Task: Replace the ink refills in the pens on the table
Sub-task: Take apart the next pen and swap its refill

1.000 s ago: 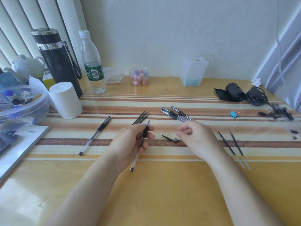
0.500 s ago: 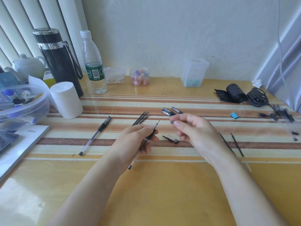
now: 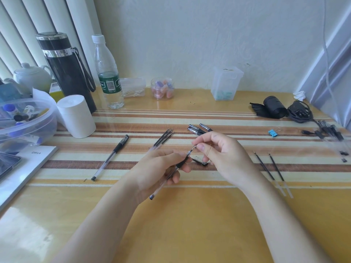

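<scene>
The left hand (image 3: 159,168) grips a pen (image 3: 182,163) over the desk (image 3: 190,224) while the right hand (image 3: 224,154) pinches its tip, so I judge this one half done; a second pen (image 3: 112,158) left of it looks untouched.

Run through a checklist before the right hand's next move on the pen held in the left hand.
1. Left hand grips the pen around its black grip section: ok.
2. Pen tip points up towards the right hand, whose thumb and forefinger pinch it: ok.
3. Tip piece fully seated on the barrel: cannot tell, the fingers hide it.
4. Refill sits inside the barrel: cannot tell.
5. Loose cap lies on the table just behind the hands, not held: ok.
6. Two refills lie to the right, apart from both hands: ok.
</scene>
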